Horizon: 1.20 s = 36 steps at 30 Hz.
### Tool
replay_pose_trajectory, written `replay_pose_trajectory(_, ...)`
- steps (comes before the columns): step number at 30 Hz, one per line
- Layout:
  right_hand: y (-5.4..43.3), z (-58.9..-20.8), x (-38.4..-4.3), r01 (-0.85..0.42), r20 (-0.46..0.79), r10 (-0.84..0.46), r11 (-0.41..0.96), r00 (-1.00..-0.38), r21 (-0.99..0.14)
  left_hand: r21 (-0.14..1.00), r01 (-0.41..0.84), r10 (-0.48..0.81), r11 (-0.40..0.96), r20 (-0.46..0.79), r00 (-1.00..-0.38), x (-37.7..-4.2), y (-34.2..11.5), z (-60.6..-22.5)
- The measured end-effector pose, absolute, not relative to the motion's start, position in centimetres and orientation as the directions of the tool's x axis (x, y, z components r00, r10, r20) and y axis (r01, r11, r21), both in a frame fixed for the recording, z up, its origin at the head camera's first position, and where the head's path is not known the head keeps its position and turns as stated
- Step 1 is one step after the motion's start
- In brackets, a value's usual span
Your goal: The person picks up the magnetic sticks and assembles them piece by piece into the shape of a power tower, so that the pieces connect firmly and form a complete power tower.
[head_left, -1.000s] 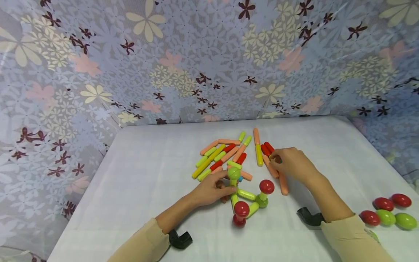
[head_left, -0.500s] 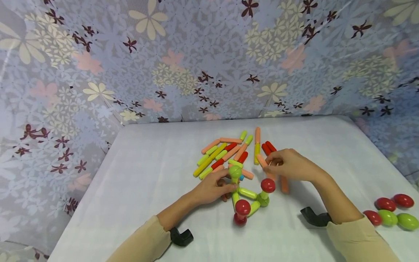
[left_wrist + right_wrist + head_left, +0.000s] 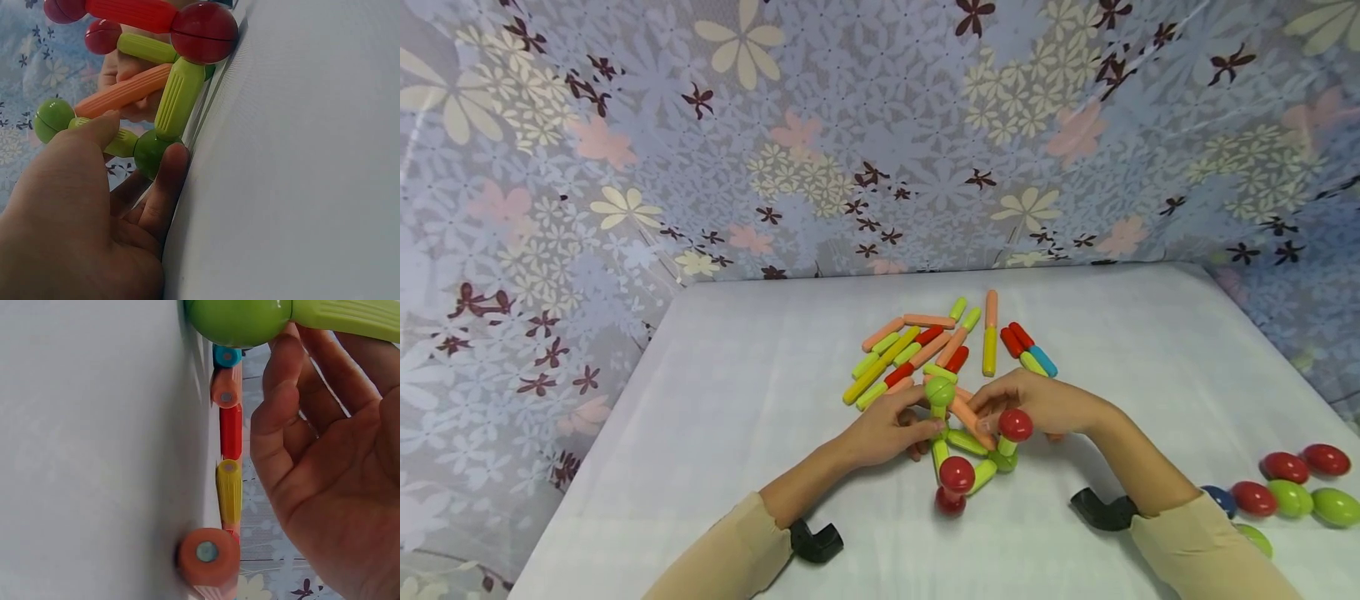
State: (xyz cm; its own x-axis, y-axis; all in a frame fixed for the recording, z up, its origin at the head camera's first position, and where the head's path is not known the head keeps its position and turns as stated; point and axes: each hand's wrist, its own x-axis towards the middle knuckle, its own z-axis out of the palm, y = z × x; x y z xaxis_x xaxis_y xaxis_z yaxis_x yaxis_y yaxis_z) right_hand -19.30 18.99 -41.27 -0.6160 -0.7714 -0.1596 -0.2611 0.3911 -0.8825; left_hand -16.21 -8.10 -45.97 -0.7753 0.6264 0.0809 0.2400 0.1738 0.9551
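In the head view, a small frame of magnetic rods and balls stands on the white table, with light green rods (image 3: 967, 442) along its base. My left hand (image 3: 880, 429) grips its left corner, thumb and fingers around the upright rod under a green ball (image 3: 940, 392). In the left wrist view, the thumb lies by that top ball (image 3: 54, 120) and a finger touches the lower green ball (image 3: 153, 153). My right hand (image 3: 1045, 402) pinches an orange magnetic rod (image 3: 972, 423), slanted close over the frame. Red balls (image 3: 957, 474) top two other uprights.
Loose magnetic rods (image 3: 880, 367) in several colours lie behind the frame. Red, green and blue rods (image 3: 1028, 350) lie just beyond my right hand. Several red and green balls (image 3: 1291, 499) and a dark blue one sit at the right. A floral cloth (image 3: 880, 142) hangs behind the table.
My right hand has moved left and nearer from the loose rods, bringing the orange rod over to the frame. The left hand has kept its grip in place.
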Motion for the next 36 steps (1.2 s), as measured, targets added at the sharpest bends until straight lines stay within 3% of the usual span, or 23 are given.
replay_pose_trajectory(15, 20.2, -40.6, -19.9, -0.234, -0.235, -0.778, 0.437, -0.583, -0.868, 0.954, 0.247, 0.626, 0.168, 0.091, -0.775, -16.4, -8.2, -46.3)
replay_pose_trajectory(23, 21.8, -40.0, -19.5, -0.299, -0.351, -0.794, 0.536, -0.497, -0.789, 0.851, 0.434, 0.571, 0.295, 0.207, -0.794, -16.6, -8.6, -46.3)
replay_pose_trajectory(29, 20.7, -40.2, -19.2, -0.357, -0.343, -0.726, 0.623, -0.596, -0.696, 0.857, 0.480, 0.581, 0.185, 0.299, -0.757, -16.7, -8.7, -45.9)
replay_pose_trajectory(33, 20.5, -40.4, -19.3, -0.370, -0.287, -0.688, 0.640, -0.667, -0.673, 0.897, 0.430, 0.606, 0.099, 0.288, -0.742, -16.6, -8.5, -45.4)
replay_pose_trajectory(36, 19.9, -41.1, -19.4, -0.392, -0.235, -0.668, 0.645, -0.706, -0.656, 0.908, 0.405, 0.630, 0.109, 0.252, -0.735, -16.8, -8.5, -45.9)
